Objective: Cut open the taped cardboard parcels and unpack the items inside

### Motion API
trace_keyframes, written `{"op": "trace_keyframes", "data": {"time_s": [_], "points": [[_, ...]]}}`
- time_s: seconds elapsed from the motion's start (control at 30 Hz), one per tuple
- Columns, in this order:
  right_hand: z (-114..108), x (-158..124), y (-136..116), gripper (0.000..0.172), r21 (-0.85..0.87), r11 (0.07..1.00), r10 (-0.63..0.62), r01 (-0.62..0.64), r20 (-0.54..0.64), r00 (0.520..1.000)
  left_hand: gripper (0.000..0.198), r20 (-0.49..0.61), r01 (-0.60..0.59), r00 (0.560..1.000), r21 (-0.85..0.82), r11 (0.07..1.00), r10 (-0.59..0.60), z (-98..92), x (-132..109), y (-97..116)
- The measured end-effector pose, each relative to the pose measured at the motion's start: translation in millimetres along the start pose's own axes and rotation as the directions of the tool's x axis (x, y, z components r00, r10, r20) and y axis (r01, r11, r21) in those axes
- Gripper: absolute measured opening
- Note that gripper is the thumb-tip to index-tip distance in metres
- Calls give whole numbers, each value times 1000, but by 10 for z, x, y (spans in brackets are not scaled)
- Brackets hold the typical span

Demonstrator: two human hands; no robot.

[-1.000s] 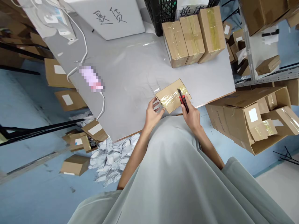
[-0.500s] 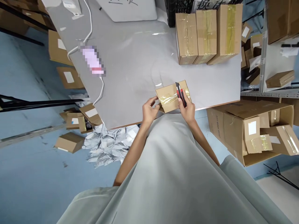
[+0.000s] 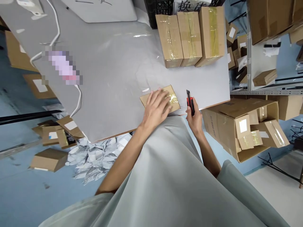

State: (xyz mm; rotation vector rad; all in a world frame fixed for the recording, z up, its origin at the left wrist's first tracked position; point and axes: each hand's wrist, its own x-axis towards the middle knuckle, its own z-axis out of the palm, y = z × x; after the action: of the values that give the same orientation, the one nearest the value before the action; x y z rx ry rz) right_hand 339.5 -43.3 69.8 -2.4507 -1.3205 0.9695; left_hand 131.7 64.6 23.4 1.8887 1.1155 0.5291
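R hand (image 3: 195, 118) now off box (image 3: 170, 90), just right of it, clenched on cutter (image 3: 190, 103), blade (image 3: 188, 93) apart from tape (image 3: 174, 99). L hand (image 3: 156, 107) shifted from left end to across top, fingers spread, unclenched; so only L touches box, at table (image 3: 113, 78) nr edge.

The left hand (image 3: 154, 109) hides much of the small taped box (image 3: 174, 100). Left of that box, a pixelated patch (image 3: 63, 66) covers what is perhaps a phone. Beyond the box, the view's top edge crops the white container (image 3: 104, 12) and black crate (image 3: 163, 7).
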Motion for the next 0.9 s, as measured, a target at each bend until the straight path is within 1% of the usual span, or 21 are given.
{"op": "trace_keyframes", "data": {"time_s": [0.03, 0.1, 0.23, 0.33, 0.47, 0.63, 0.77, 0.9], "points": [[-36, -16, 22, 70, -11, 1000, 2, -2, 11, 1000, 42, 50, -25, 998, -4, 1000, 26, 59, 58, 16], [-80, -50, 9, 68, -41, 999, -10, 11, 32, 999, 44, 97, -41, 994, -5, 999, 42, 153, 120, 12], [-93, -114, -185, 63, -196, 978, -46, 64, 95, 994, 44, 93, -52, 994, 33, 998, 49, 222, 100, -41], [-68, -109, -355, 62, -334, 941, -9, 61, 156, 988, 46, 90, -86, 993, 60, 995, 80, 231, 78, -60], [-25, -46, -469, 63, -450, 892, 45, 42, 180, 983, 50, 87, -110, 991, 61, 992, 104, 245, 87, -76], [19, -42, -529, 65, -498, 867, 83, 20, 183, 980, 50, 72, -95, 993, -16, 995, 96, 247, 82, -109], [84, -82, -585, 65, -512, 859, 101, -8, 154, 983, 50, 68, -87, 993, -82, 993, 92, 242, 69, -129], [163, -80, -628, 64, -522, 852, 120, -38, 124, 985, 50, 73, -96, 992, -106, 990, 104, 243, 70, -154]]}}
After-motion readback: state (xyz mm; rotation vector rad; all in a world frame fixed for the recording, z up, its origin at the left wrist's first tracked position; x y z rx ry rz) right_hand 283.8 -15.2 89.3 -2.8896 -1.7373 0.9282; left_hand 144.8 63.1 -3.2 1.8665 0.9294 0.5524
